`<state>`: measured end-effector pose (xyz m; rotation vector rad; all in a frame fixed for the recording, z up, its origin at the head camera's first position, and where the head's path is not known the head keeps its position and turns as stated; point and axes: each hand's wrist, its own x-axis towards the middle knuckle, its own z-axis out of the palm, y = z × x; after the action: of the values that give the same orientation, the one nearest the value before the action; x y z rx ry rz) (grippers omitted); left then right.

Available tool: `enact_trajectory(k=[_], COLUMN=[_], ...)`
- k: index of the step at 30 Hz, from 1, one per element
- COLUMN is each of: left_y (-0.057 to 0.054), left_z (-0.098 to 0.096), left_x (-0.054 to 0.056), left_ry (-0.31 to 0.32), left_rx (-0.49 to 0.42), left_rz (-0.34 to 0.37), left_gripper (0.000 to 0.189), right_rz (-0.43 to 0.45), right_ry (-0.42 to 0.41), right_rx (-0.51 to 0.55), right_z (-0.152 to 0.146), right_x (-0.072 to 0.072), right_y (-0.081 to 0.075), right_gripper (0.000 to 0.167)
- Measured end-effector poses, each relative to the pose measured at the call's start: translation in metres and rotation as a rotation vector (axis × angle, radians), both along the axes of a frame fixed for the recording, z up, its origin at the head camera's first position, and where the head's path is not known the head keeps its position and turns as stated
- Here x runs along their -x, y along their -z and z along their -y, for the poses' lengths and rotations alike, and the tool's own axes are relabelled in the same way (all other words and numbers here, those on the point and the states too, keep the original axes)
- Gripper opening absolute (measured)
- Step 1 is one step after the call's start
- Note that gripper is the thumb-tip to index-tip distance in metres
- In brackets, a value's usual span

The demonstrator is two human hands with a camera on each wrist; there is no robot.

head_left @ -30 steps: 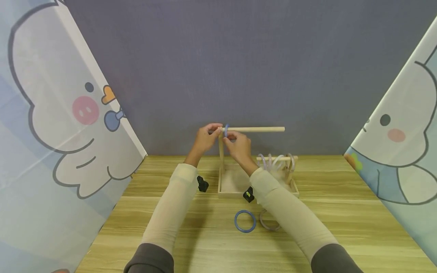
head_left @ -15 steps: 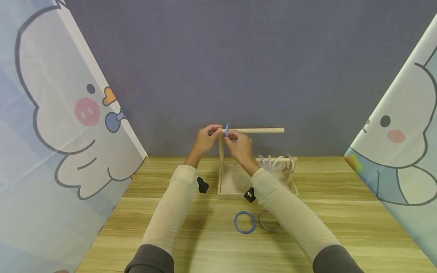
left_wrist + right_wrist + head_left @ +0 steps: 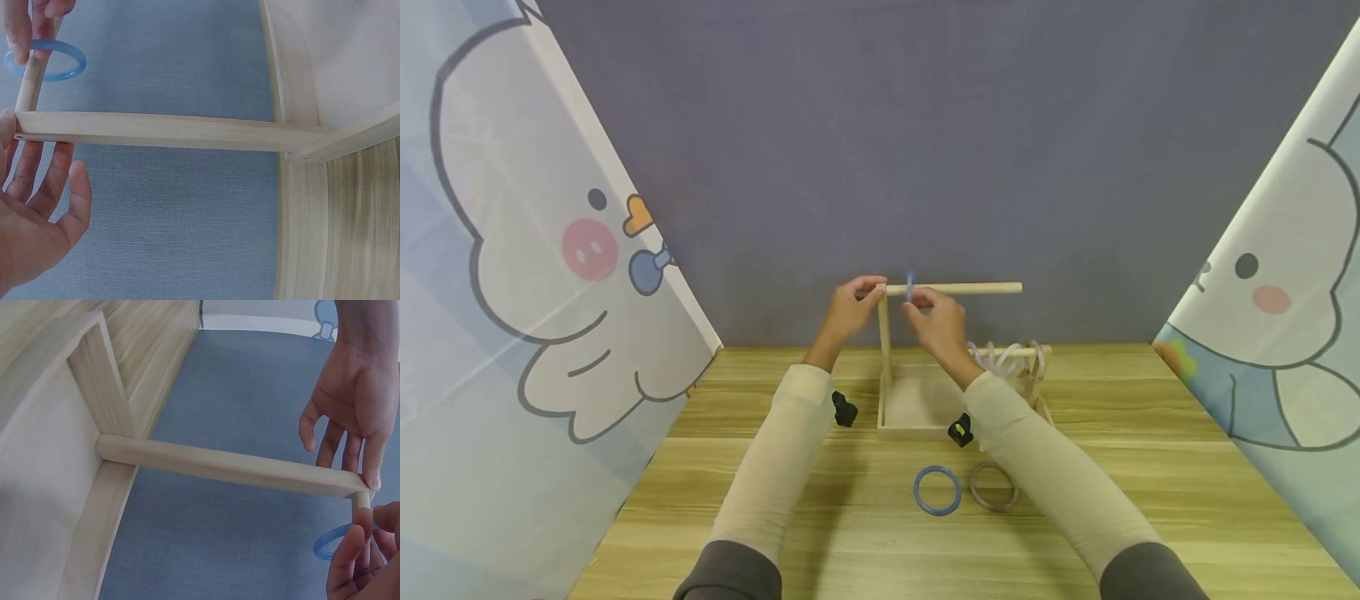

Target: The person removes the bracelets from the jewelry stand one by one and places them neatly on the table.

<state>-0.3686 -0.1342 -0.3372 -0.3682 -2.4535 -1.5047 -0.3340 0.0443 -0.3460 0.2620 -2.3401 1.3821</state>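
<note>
A loosely spread left hand [image 3: 850, 310] pinches a squared, pale wooden post [image 3: 885, 337] standing in a shallow wooden tray [image 3: 913, 433]; the bent-fingered right hand [image 3: 943, 325] pinches a blue ring [image 3: 911, 279] around a round wooden rod [image 3: 977, 288].

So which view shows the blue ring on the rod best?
The left wrist view: most of the ring shows, looped around the rod. Head view: small, nearly edge-on. Right wrist view: fingers hide part.

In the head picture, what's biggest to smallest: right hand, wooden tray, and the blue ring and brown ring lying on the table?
1. Wooden tray, partly hidden
2. Right hand
3. Blue ring and brown ring: they look alike, so I can't rank them
</note>
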Motion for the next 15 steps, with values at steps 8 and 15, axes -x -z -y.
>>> enact_trajectory(k=[8, 15], left_y=[0.0, 0.001], left_z=[0.0, 0.0], left_x=[0.0, -0.001], left_ry=[0.0, 0.005], left_rx=[0.019, 0.022], left_rz=[-0.002, 0.021], left_gripper=[0.034, 0.036], right_rz=[-0.018, -0.032], right_ry=[0.018, 0.02], right_rx=[-0.01, -0.027], right_z=[-0.011, -0.021], right_x=[0.001, 0.001], right_y=[0.002, 0.003], right_gripper=[0.027, 0.028])
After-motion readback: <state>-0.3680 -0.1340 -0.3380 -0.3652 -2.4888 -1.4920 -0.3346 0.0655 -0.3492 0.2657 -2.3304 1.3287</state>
